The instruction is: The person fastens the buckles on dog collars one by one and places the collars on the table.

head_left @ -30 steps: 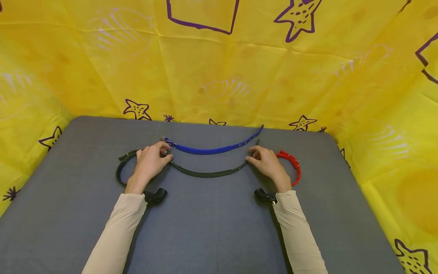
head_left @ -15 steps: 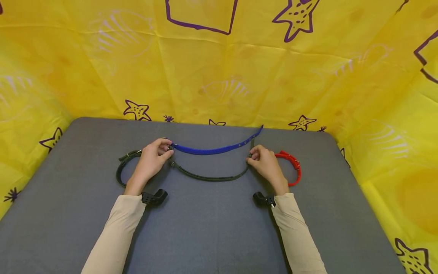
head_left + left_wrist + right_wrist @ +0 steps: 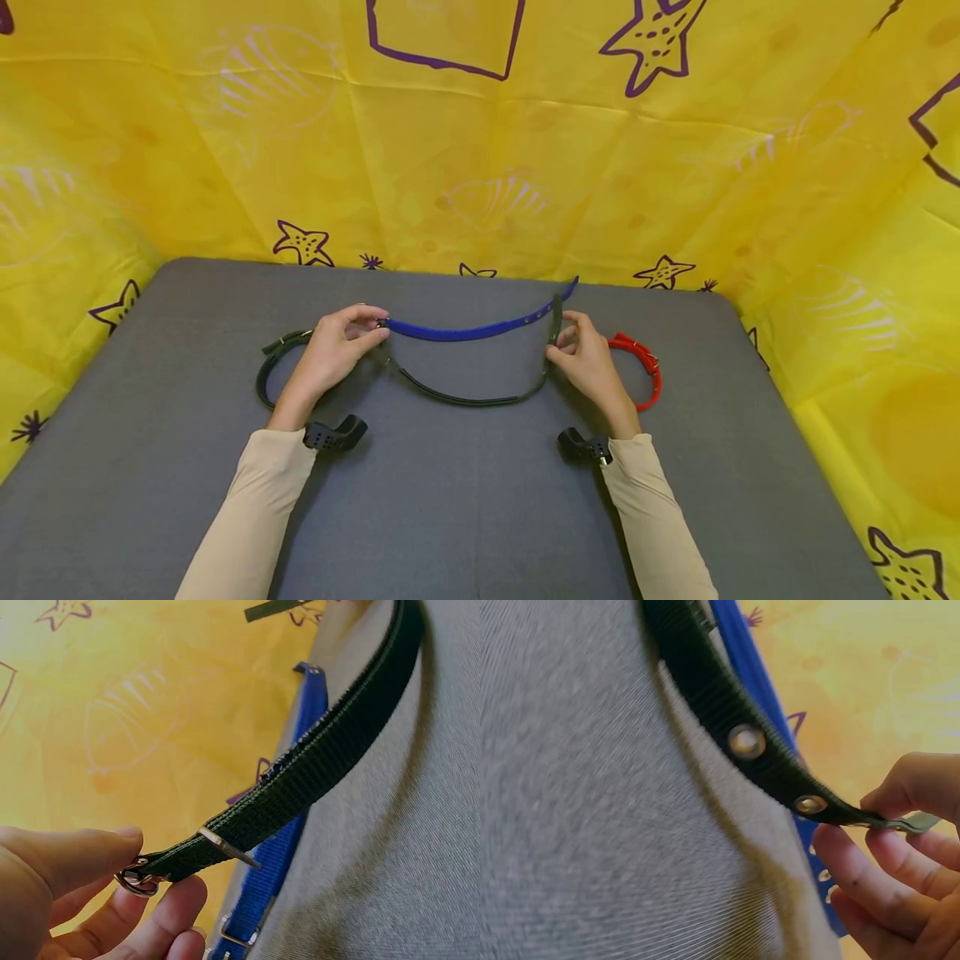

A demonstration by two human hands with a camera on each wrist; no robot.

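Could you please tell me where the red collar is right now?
In the head view, the red collar lies on the gray table, just right of the right hand.

Collars number four: two are green, the held green collar (image 3: 322, 761) and the looped green collar (image 3: 261, 382); one is a blue collar (image 3: 450, 335); one is a red collar (image 3: 657, 387). Hands number two, the left hand (image 3: 330, 347) and the right hand (image 3: 588, 360). There are two beige sleeves (image 3: 251, 508) (image 3: 660, 517), two black wrist cameras (image 3: 342, 434) (image 3: 576, 446) and one grey worktop (image 3: 465, 508).
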